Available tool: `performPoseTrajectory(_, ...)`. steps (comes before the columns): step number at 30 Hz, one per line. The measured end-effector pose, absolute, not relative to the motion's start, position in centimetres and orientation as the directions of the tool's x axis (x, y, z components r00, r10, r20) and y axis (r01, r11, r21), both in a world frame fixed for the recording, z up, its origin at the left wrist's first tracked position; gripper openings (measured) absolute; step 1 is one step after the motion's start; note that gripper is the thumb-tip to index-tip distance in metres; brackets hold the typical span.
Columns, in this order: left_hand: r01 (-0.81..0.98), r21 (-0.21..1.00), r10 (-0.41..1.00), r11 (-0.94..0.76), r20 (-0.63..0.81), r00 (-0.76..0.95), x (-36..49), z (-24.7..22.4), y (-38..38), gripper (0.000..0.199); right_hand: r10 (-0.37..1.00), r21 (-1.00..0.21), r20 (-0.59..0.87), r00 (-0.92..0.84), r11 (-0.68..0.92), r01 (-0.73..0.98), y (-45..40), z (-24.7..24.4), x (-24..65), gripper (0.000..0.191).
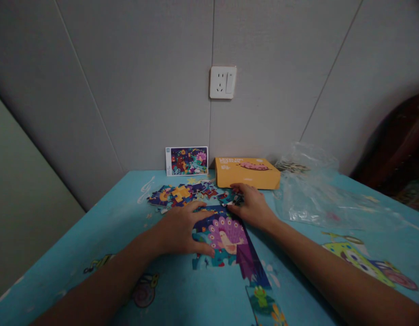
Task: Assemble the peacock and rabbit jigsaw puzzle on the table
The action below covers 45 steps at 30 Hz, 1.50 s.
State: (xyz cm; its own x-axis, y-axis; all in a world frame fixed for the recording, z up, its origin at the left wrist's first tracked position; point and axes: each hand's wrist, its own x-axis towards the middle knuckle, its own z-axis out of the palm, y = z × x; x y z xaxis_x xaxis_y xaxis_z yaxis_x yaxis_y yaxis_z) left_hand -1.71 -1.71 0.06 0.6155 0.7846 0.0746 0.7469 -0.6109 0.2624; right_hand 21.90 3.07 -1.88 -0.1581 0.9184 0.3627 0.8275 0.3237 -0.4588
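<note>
A partly joined jigsaw puzzle [226, 233] lies in front of me, showing a pink-purple peacock, with a strip of joined pieces running down its right side to a green frog. My left hand [182, 228] is open, fingers spread over the puzzle's left edge. Beyond the puzzle, my right hand [252, 204] reaches to a small group of loose puzzle pieces [226, 197]. Its thumb and fingers are apart around those pieces, and I see none lifted. A heap of loose puzzle pieces [178, 194], one of them plain yellow-orange, lies past my left hand.
Against the wall stand a picture card [189, 161] and an orange puzzle box [246, 173]. Clear plastic bags [307, 199] lie at the right, one with a stack of pieces [292, 167] inside. A blue cartoon-print cloth [195, 299] covers the table. A socket [223, 82] is on the wall.
</note>
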Motion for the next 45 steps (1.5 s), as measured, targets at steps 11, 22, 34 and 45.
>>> performPoseTrajectory(11,0.575,0.75,0.911,-0.326,0.087,0.403,-1.1,-0.3,-1.3,0.065,0.664,-0.438,0.588,-0.462,0.742,0.508,1.1,-0.9,21.4,0.059)
performPoseTrajectory(22,0.436,0.896,0.988,-0.077,0.129,-0.09,-2.4,-0.7,0.9,0.037,0.83,-0.346,0.46,-0.316,0.495,0.797,2.1,-1.4,21.7,0.062)
performPoseTrajectory(34,0.648,0.323,0.713,-0.689,0.148,0.685,-0.6,-0.6,-2.6,0.07,0.913,-0.386,0.319,-0.256,0.371,0.844,2.8,-1.4,22.2,0.025)
performPoseTrajectory(45,0.596,0.506,0.733,-0.624,0.112,0.671,-1.6,-0.7,-1.9,0.089,0.797,-0.472,0.602,-0.05,0.406,0.782,2.9,-0.5,22.8,0.032)
